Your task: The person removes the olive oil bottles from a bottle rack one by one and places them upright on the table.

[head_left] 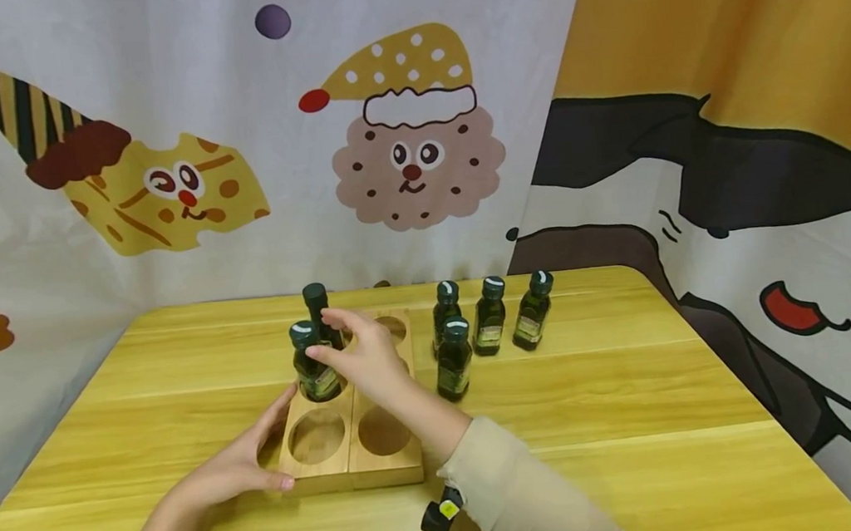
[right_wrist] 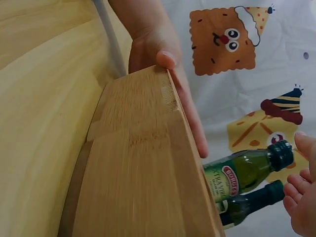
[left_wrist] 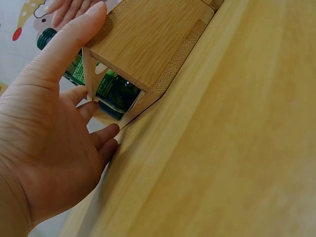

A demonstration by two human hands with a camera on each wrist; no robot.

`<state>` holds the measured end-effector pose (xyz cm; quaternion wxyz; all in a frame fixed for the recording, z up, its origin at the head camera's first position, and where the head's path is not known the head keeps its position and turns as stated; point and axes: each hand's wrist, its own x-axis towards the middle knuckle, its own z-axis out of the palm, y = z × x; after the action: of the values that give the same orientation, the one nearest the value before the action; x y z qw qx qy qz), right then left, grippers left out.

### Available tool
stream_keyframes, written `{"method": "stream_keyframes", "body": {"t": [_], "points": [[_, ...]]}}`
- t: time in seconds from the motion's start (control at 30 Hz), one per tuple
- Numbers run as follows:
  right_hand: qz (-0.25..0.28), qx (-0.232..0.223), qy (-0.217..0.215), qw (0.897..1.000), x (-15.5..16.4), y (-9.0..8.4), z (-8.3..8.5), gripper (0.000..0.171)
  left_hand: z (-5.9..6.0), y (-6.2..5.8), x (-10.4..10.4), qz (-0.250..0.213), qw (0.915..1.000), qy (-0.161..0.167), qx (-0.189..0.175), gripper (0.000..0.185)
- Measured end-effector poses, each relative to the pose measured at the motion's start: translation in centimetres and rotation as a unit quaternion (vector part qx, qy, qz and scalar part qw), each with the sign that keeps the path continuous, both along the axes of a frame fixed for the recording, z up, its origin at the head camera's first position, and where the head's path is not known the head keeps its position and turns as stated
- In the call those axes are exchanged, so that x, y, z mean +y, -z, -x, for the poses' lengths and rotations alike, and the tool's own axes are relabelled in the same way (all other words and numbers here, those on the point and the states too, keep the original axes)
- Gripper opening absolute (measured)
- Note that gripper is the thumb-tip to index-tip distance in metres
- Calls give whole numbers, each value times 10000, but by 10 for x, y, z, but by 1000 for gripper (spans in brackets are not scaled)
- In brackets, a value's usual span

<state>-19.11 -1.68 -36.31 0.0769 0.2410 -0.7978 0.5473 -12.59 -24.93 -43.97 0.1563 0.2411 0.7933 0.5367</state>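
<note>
A wooden rack with round holes stands on the table, made of two blocks side by side. My left hand grips its near left corner, thumb at the front face and fingers along the left side. Two dark green bottles stand in the left row: a small olive oil bottle and, behind it, a bottle with a long slim neck. My right hand hovers beside their tops, fingers relaxed. In the right wrist view, a gap shows between this hand and the olive oil bottle's cap.
Several small green bottles stand on the table right of the rack, one of them nearer to me. Round holes show at the rack's near end. A printed curtain hangs behind the table's far edge.
</note>
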Motion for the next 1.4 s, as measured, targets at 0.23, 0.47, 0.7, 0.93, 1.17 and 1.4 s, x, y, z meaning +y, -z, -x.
{"method": "stream_keyframes", "body": {"t": [0.23,0.47,0.7,0.93,1.17,1.4], "points": [[-12,-283,43,9996,-15,6,5,54,1,0,0,-31,10000,48,25,111],[-88,-336,123,9993,-25,10,8,49,0,0,-1,-37,10000,41,-25,111],[140,-110,183,9997,-30,12,8,41,0,0,-2,-65,10000,34,-67,111],[275,20,263,9993,-31,13,6,37,1,2,-2,-38,10000,33,-23,111],[380,30,246,9990,-29,10,4,36,1,1,-1,-27,10000,46,-30,111],[510,61,301,9982,-26,-2,1,37,3,3,-2,-74,9999,75,28,112]]}}
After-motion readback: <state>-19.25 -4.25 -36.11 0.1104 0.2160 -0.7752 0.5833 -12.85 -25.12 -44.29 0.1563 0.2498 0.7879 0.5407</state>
